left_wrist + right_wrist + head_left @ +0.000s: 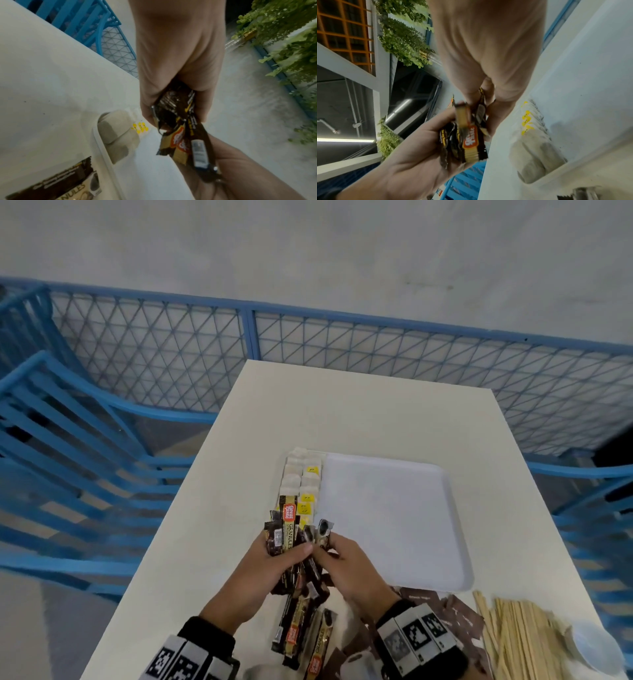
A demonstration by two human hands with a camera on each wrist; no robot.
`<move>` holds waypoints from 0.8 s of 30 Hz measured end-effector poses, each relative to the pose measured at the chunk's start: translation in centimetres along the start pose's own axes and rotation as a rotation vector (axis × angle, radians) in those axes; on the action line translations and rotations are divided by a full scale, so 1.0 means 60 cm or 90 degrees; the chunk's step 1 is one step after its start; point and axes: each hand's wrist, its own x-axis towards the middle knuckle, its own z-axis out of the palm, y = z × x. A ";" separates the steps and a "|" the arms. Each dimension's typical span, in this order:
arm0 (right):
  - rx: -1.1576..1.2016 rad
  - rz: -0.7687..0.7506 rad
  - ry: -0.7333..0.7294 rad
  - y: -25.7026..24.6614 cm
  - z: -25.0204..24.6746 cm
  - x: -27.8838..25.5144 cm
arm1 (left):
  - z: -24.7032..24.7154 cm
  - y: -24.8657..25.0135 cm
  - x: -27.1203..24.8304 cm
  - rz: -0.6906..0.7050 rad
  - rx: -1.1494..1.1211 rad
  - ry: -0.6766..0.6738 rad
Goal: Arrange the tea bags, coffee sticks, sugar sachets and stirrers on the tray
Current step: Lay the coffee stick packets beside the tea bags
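My left hand grips a bundle of brown and gold coffee sticks above the table, just off the white tray's near-left corner. My right hand pinches sticks of the same bundle from the right. In the left wrist view my left hand closes round the sticks. The right wrist view shows my right hand at the bundle. Tea bags lie in two rows along the tray's left side. Under my hands, more coffee sticks lie loose on the table.
Brown sugar sachets and a heap of wooden stirrers lie on the table in front of the tray's near-right side. A clear plastic cup stands at the table's right corner. Blue chairs and a mesh fence surround the white table.
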 end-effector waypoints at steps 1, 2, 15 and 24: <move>0.021 0.005 -0.005 -0.002 0.001 -0.001 | -0.002 -0.001 0.001 -0.002 -0.011 0.002; 0.039 0.007 -0.005 -0.006 0.002 0.001 | -0.005 0.001 0.007 -0.003 -0.018 0.001; 0.090 -0.016 0.083 -0.005 -0.024 0.030 | -0.017 -0.009 0.049 -0.032 -0.013 -0.006; 0.247 0.044 0.182 -0.017 -0.069 0.062 | -0.001 0.000 0.066 -0.044 0.081 0.020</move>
